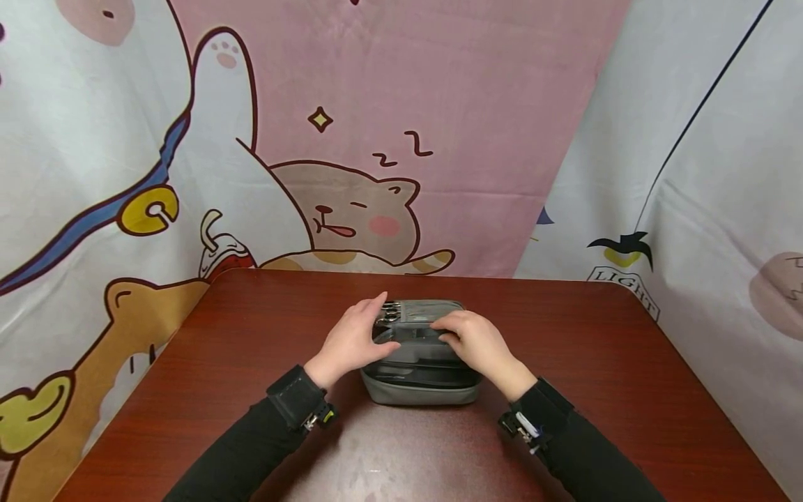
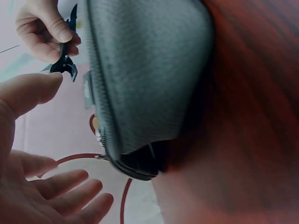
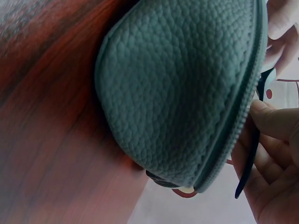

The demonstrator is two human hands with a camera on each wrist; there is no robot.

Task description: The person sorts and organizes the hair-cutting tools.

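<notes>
A grey-green zip case (image 1: 420, 396) of pebbled leather lies unzipped on the table, its lid raised at the back. Several small silver tools (image 1: 389, 312) show at the lid's upper left, beside a see-through pocket (image 1: 429, 310). My right hand (image 1: 477, 341) pinches a thin dark strip (image 3: 247, 168) between thumb and fingers over the case's right side. What the strip belongs to I cannot tell. At the case's left side my left hand (image 1: 354, 338) is spread, fingers apart; its thumb (image 2: 42, 91) overlaps the strip's end in the left wrist view.
The case stands on a red-brown wooden table (image 1: 564, 348). Behind the table's far edge hangs a cartoon-printed cloth (image 1: 489, 125). A zipper (image 3: 229, 144) runs along the case's rim.
</notes>
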